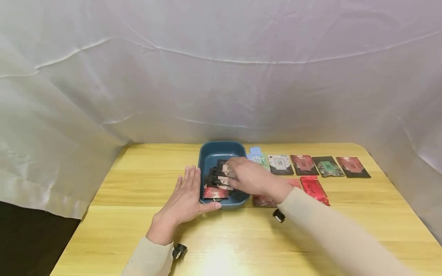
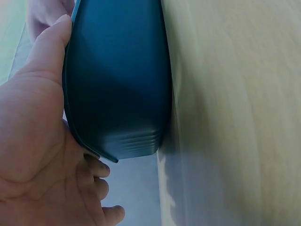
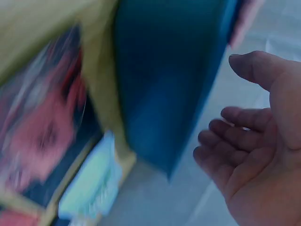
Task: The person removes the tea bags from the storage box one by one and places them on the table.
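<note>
A blue-green plastic bin [image 1: 204, 157] stands on the table with several dark and red packets [image 1: 216, 193] heaped inside. My left hand [image 1: 186, 195] lies against the bin's left side and near corner, fingers straight and thumb along the front rim. In the left wrist view the palm and thumb rest at the rim of the bin [image 2: 117, 80]. My right hand [image 1: 250, 176] reaches over the right rim, above the packets. In the right wrist view that hand [image 3: 254, 146] has its fingers loosely bent and thumb apart, with nothing seen between them.
Right of the bin, flat packets lie in rows: a white one [image 1: 280, 165], a dark-red one [image 1: 304, 165], a green one [image 1: 328, 166] and another red one [image 1: 353, 167]. A bright red pouch [image 1: 315, 189] lies nearer. A pale curtain [image 1: 221, 92] hangs behind the table [image 1: 145, 184].
</note>
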Demonstrator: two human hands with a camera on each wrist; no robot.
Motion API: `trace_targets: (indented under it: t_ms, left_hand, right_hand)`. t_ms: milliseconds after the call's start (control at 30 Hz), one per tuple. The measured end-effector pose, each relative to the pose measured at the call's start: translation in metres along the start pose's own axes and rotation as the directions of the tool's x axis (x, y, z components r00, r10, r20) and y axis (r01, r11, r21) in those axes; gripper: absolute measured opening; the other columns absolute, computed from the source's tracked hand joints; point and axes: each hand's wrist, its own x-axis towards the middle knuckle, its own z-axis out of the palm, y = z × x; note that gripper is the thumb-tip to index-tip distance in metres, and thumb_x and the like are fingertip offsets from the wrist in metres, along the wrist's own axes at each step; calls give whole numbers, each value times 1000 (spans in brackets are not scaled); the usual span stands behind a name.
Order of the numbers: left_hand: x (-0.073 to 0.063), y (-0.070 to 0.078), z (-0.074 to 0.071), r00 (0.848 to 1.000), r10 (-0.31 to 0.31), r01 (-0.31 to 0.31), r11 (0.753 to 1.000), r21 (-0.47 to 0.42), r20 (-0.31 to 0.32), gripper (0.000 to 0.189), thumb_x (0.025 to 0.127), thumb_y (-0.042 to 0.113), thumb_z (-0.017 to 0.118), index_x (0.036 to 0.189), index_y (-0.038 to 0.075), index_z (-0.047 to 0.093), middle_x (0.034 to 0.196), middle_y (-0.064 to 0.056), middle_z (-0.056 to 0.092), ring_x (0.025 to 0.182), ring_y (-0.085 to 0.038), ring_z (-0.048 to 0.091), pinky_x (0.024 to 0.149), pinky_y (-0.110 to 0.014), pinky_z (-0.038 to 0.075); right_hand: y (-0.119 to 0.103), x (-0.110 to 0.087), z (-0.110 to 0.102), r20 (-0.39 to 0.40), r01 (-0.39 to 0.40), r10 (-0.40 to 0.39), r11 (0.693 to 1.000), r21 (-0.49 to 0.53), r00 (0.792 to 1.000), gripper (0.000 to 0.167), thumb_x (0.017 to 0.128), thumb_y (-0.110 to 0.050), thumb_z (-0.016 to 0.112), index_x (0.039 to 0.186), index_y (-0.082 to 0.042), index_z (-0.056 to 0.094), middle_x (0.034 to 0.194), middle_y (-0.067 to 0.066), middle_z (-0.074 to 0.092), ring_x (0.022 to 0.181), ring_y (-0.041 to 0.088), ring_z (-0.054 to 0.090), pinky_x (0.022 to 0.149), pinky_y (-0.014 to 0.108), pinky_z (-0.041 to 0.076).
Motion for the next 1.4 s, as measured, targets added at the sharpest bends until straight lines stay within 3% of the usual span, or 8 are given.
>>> trace_targets:
  t_ms: [267, 433, 667, 800, 900, 1033, 1267, 1400]
  left_hand:
    - [1, 2, 1, 1000, -5, 5, 1000, -21, 27, 136, 83, 86, 62, 167, -2, 1, 175, -20, -7, 164, -35, -7, 132, -58, 5]
    - [1, 2, 1, 1000, -1, 2, 1000, -23, 31, 135, 85, 84, 62, 166, -4, 0, 174, -22, -8, 163, -34, -10, 132, -59, 5]
    - [0, 3, -1, 999, 0, 0, 1000, -24, 34, 134, 85, 84, 62, 166, -4, 1, 174, -22, -7, 163, -34, -11, 132, -59, 6]
    - [1, 3, 0, 1000, -8, 9, 1000, -26, 24, 134, 85, 85, 62, 167, -4, 3, 175, -22, -5, 164, -36, -7, 132, -58, 7]
    - [1, 3, 0, 1000, -11, 11, 1000, -26, 12, 134, 84, 84, 63, 167, -4, 4, 175, -22, -3, 164, -37, -5, 132, -58, 8]
    - [0, 3, -1, 1000, -14, 14, 1000, -23, 11, 135, 84, 84, 64, 167, -4, 4, 175, -22, -4, 164, -35, -6, 132, -58, 7]
    - [1, 3, 0, 1000, -27, 27, 999, -28, 4, 136, 83, 86, 63, 167, -3, 3, 175, -20, -4, 163, -32, -7, 132, -57, 6]
    - [1, 3, 1, 1000, -17, 17, 1000, -19, -3, 136, 83, 86, 63, 167, -4, 5, 175, -22, -2, 164, -34, -6, 132, -58, 6]
  right_hand:
    - [-30, 25, 32, 123, -72, 73, 997, -8, 990, 75, 104, -42, 63, 155, 10, 42, 158, 28, 47, 148, 44, 46, 123, 53, 38]
    - [-36, 29, 41, 171, -110, 99, 992, 59, 980, 63, 107, -47, 57, 146, 3, 55, 143, 18, 63, 131, 34, 62, 110, 50, 51]
    - [-29, 29, 45, 137, -9, -14, 986, 168, 990, 36, 109, -39, 57, 130, -12, 71, 125, 5, 75, 119, 26, 71, 105, 50, 54]
    - [-22, 29, 38, 30, 49, -55, 985, 167, 998, 22, 105, -31, 65, 113, -15, 78, 105, -1, 79, 97, 17, 73, 92, 41, 59]
    - [-18, 31, 28, -79, -5, 17, 988, 154, 997, 19, 101, -29, 70, 110, -14, 79, 97, -1, 78, 85, 15, 71, 82, 39, 60]
    - [-21, 34, 15, -135, -211, 227, 970, 122, 964, 32, 101, -34, 70, 117, -7, 75, 99, 8, 78, 84, 24, 73, 77, 44, 62]
    - [-36, 40, 28, -1, -385, 385, 923, -28, 923, 44, 96, -56, 72, 93, -11, 76, 93, 10, 76, 84, 31, 74, 77, 48, 62]
    - [-39, 41, 36, 58, -378, 381, 924, -59, 923, 48, 93, -58, 74, 107, -12, 74, 109, 11, 76, 101, 33, 74, 85, 49, 61]
